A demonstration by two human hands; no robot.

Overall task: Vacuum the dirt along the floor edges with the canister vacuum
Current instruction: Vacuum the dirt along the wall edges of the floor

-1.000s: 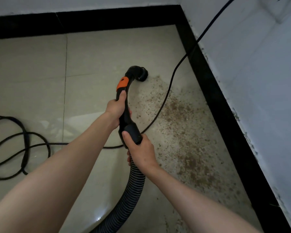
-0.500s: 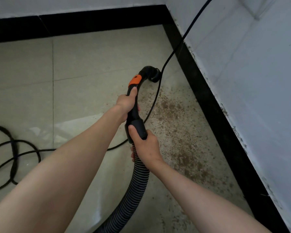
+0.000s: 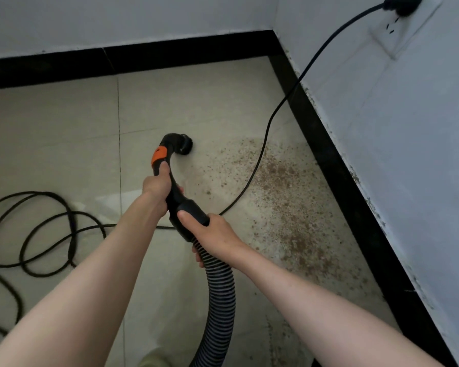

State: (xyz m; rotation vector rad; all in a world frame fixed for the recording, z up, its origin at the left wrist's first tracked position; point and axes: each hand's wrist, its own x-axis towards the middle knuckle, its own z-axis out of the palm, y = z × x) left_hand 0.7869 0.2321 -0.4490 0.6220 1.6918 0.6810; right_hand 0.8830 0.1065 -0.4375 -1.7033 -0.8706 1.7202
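Note:
A black vacuum handle [image 3: 174,178] with an orange band curves down to a round nozzle end [image 3: 184,147] at the pale tiled floor. My left hand [image 3: 157,188] grips the handle just below the orange band. My right hand [image 3: 212,234] grips the black cuff where the ribbed grey hose [image 3: 220,298] joins it. Brown dirt [image 3: 281,205] lies scattered on the floor to the right of the nozzle, along the black skirting [image 3: 337,165]. The canister itself is out of view.
The black power cord [image 3: 265,133] runs from a wall socket [image 3: 400,6] at the top right, crosses the dirt and passes under the handle. It coils in loops [image 3: 45,231] at the left. White walls meet in a corner at the top.
The nozzle has swung back to the left, off the power cord and away from the right skirting. The view has tilted up, so the wall socket shows. Both hands keep their hold.

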